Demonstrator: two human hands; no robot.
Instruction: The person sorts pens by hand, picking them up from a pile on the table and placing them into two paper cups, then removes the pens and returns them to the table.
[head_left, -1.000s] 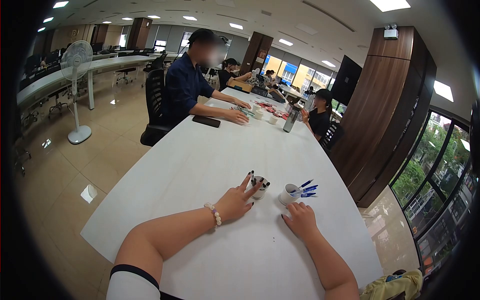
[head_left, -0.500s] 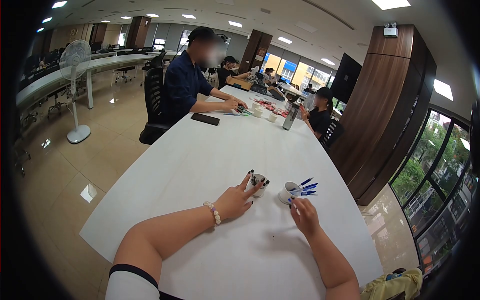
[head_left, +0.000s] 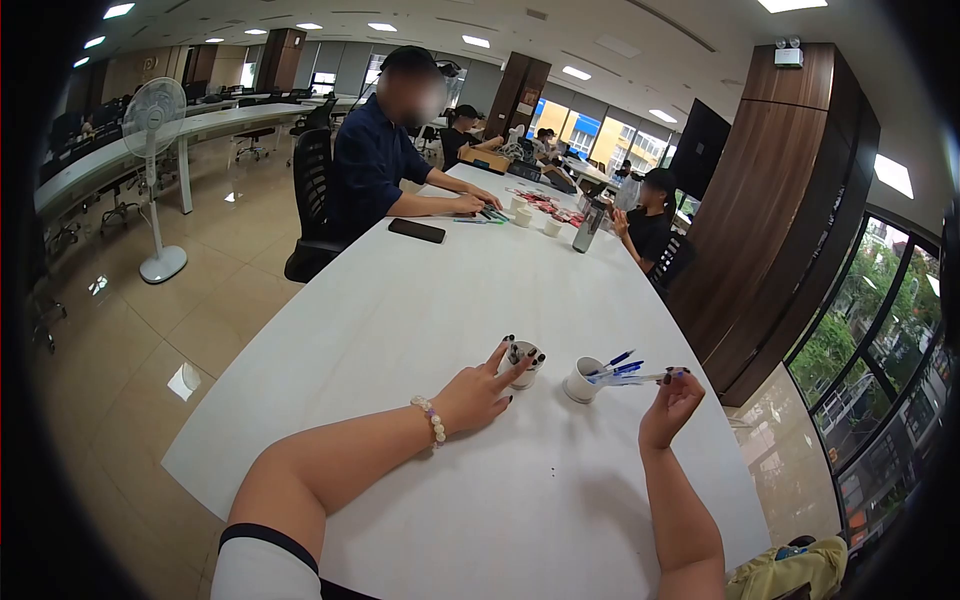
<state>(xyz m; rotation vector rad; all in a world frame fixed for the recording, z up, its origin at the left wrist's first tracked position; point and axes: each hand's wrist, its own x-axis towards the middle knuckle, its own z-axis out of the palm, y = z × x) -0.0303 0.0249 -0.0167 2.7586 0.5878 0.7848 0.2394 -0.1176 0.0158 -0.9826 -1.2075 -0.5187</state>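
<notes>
My left hand reaches over the near side of a white cup, its fingers spread around the rim. Dark tips, perhaps pens, show inside that cup, partly hidden by the fingers. To its right is a second white cup with several blue pens leaning out to the right. My right hand is raised to the right of this cup, with thumb and fingers pinched on the end of a clear pen with some blue on it. The pen lies nearly level and points toward the cup's mouth.
Farther up the white table lie a black phone, a grey bottle, several small white cups and red items. A person at the left handles pens; another person sits at the right.
My right hand has moved from the near rim of the right cup up and to the right, and now a pen extends from its fingers. My left hand stays at its cup.
</notes>
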